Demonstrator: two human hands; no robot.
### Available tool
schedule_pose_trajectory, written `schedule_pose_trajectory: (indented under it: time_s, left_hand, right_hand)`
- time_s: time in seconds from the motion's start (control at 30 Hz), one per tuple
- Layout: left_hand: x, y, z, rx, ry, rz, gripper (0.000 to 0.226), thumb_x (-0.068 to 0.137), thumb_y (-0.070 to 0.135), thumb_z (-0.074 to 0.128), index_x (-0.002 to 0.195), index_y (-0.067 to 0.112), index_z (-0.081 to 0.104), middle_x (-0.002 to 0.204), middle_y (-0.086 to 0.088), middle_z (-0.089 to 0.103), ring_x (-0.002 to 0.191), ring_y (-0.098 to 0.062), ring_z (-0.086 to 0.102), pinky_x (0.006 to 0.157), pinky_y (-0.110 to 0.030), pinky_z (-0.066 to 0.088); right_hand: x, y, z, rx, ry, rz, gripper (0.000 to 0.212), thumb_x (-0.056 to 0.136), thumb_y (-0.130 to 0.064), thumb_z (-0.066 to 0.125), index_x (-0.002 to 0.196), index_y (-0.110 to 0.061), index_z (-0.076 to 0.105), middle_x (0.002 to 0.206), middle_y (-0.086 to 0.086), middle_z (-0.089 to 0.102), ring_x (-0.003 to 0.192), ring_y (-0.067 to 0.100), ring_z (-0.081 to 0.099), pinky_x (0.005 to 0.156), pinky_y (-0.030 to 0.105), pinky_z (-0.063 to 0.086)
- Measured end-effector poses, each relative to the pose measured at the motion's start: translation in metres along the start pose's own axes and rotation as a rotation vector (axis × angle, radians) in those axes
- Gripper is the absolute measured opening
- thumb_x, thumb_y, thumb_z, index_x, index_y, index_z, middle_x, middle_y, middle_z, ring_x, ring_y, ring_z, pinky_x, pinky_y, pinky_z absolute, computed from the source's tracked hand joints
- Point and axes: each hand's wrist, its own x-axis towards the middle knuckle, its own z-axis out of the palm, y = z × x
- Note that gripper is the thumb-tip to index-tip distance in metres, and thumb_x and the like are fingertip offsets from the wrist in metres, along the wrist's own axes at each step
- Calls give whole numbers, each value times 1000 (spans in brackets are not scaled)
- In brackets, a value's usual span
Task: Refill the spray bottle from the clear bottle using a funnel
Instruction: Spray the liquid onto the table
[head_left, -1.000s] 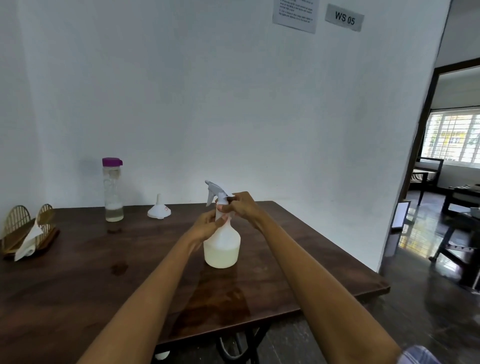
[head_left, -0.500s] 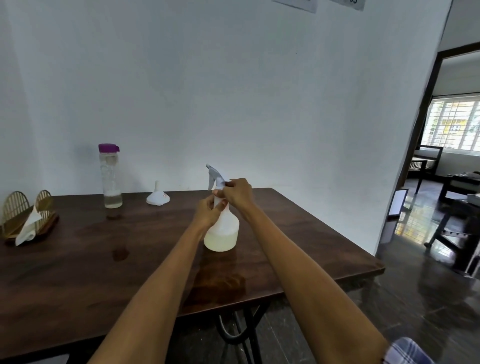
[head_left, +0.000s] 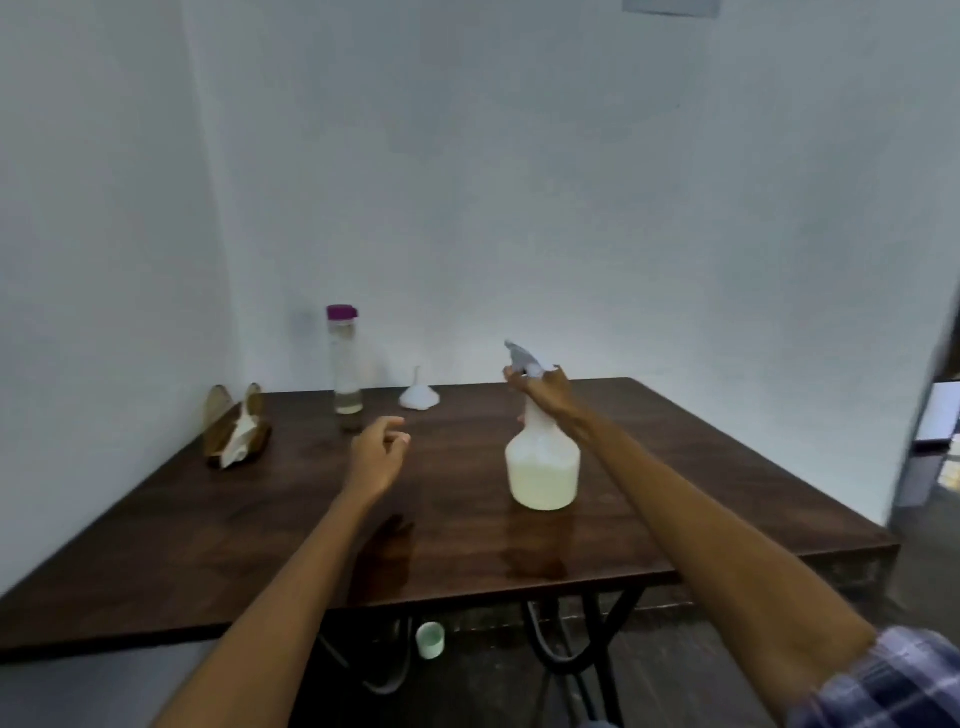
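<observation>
white and partly full of pale liquid, the spray bottle (head_left: 543, 467) stands upright on the dark wooden table (head_left: 727, 499), its grey trigger head still on top. half a second ago both hands were at its neck; now the left hand (head_left: 378, 457) has let go and hovers over the table to the left of the bottle, fingers loosely curled and holding nothing. the right hand (head_left: 545, 389) stays at the top of the bottle, fingers wrapped round the collar under the trigger head, though blur makes the exact grip hard to read. the view has also swung left since then.

behind and left of the spray bottle, near the wall, the white funnel (head_left: 418, 396) sits mouth down, and further left the clear bottle (head_left: 347, 361) with a purple cap stands upright with a little liquid at the bottom. farthest left of the spray bottle is a napkin holder (head_left: 236, 431) with white paper in it. white walls meet behind the table; a small pale cup (head_left: 430, 640) lies on the floor beneath it.
</observation>
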Motion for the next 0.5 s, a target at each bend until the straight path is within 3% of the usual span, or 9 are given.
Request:
schedule_pose_trajectory:
  time_s: [0.07, 0.13, 0.23, 0.3, 0.4, 0.5]
  left_hand:
    - [-14, -21, -33, 28, 127, -39, 28, 91, 6, 53, 118, 3, 58, 109, -17, 67, 102, -27, 63, 85, -30, 46]
    - [-28, -35, -62, 90, 245, -66, 26, 91, 3, 51, 115, 3, 59, 108, -17, 67, 102, -29, 63, 85, -34, 47]
    - [-50, -40, -96, 151, 369, -115, 27, 91, 2, 46, 115, 3, 59, 113, -17, 66, 106, -33, 59, 87, -36, 45]
    - [-62, -38, -112, 190, 402, -154, 29, 92, 6, 47, 118, 5, 58, 118, -19, 62, 108, -35, 57, 86, -38, 45]
    - [-76, -33, -123, 212, 442, -202, 30, 91, 11, 46, 120, 9, 57, 122, -17, 61, 109, -36, 56, 85, -39, 46]
    - [-92, -25, -122, 239, 428, -205, 30, 91, 11, 45, 119, 9, 57, 119, -18, 61, 108, -37, 57, 85, -39, 45]
  right_hand:
    - [-11, -13, 6, 99, -89, 30, 34, 94, -19, 53, 127, -23, 57, 105, 22, 62, 93, 18, 60, 59, 30, 55]
    - [-26, -30, 12, 129, -197, 52, 35, 96, -10, 46, 129, -15, 54, 115, 22, 63, 89, 12, 64, 56, 21, 53]
    - [-49, -59, 22, 27, -452, 172, 25, 97, -8, 40, 116, -7, 57, 108, 12, 66, 82, 12, 66, 54, 16, 51]
    - [-69, -75, 32, -96, -570, 240, 21, 99, -12, 39, 104, -6, 59, 92, 6, 70, 76, 13, 67, 51, 15, 50]
    - [-98, -79, 52, -182, -498, 231, 22, 100, -23, 43, 97, -6, 56, 65, 4, 68, 52, 8, 67, 40, 11, 44]
    - [-120, -70, 72, -337, -507, 183, 31, 96, -39, 48, 80, -13, 52, 61, 8, 49, 54, 15, 52, 47, 20, 44]
